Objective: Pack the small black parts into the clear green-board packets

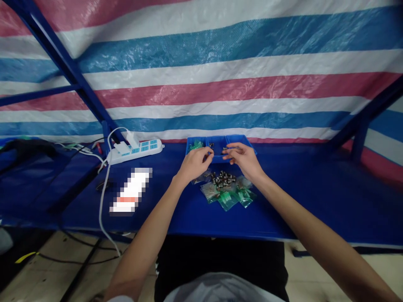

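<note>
A blue three-compartment bin [217, 158] stands at the back of the table. My left hand [197, 162] is at its front left, thumb and fingers pinched together; anything between the fingertips is too small to make out. My right hand [244, 159] reaches over the right compartment, fingers bent and apart, with nothing clearly visible in them. Green pieces [195, 145] lie in the left compartment and a few small metal parts [211, 145] in the middle one. Just in front of the bin is a pile of small screws [224, 179], with clear bags [210, 191] and green-filled bags [227, 200] around it.
A white power strip [145, 149] with plugs and cables sits at the left back. A pixelated bright rectangle [132, 192] lies left of my arm. Blue frame posts [71, 71] flank the blue table [315, 197]. Striped sheeting [226, 63] hangs behind.
</note>
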### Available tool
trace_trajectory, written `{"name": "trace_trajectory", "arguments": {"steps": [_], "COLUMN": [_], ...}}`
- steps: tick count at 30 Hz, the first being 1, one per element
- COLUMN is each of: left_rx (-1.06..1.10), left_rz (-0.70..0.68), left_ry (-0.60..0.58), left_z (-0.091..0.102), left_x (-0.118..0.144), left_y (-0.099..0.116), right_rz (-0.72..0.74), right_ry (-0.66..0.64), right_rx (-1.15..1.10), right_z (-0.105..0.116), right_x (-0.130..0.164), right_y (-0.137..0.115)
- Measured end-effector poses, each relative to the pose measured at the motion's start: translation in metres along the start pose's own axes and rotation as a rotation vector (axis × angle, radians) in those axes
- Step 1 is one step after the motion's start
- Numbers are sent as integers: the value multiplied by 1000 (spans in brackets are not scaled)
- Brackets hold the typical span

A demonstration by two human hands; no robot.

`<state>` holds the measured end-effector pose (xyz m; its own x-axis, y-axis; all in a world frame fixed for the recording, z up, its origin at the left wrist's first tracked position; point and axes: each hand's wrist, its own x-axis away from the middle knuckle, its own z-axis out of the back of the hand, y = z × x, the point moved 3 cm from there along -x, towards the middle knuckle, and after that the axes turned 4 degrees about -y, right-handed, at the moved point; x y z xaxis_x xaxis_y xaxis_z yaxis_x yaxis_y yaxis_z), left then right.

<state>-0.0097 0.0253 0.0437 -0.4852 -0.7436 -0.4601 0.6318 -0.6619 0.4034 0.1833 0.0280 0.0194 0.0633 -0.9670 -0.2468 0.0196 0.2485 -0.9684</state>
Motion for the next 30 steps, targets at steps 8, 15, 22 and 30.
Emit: {"name": "trace_trajectory", "arguments": {"steps": [8,15,22,30], "left_rx": [11,3,-96,-175], "left_rz": [58,72,112,102], "left_ry": [-98,-406,-447,-419], "left_z": [5,-3,-6,-12], "left_x": [1,7,8,8], "left_y": [-14,-21,-10,-4], "right_rz": [104,305,341,332], "right_ry": [-157,-347,-367,-377], "right_rx": [359,868,916,925], "right_z": [7,-16,-21,-21], "right_x": [17,29,32,32], "right_y": [-8,-4,-3,-3]}}
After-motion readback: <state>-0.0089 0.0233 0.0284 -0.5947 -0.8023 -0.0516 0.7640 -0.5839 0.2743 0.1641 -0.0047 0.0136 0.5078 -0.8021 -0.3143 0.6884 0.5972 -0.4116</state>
